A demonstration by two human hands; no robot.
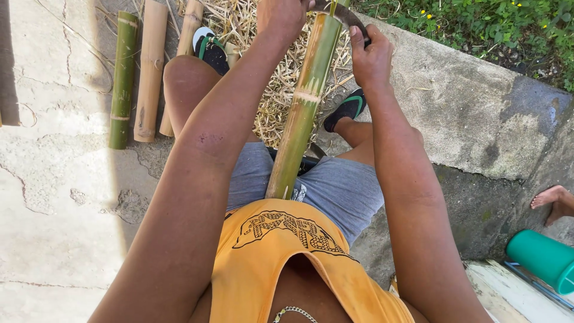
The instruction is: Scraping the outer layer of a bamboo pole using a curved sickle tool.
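Observation:
A long green-and-yellow bamboo pole runs from my lap up and away between my knees. My left hand is closed at the top edge of the view, beside the pole's upper part. My right hand grips the dark handle end of a curved metal blade that lies across the pole near the top. The blade's far end is hidden behind my left hand. I sit in grey shorts and a yellow shirt, with sandals on both feet.
Three cut bamboo lengths lie side by side on the cracked concrete at upper left. Dry bamboo shavings pile under my feet. A concrete ledge and greenery lie to the right, with another person's bare foot and a teal container.

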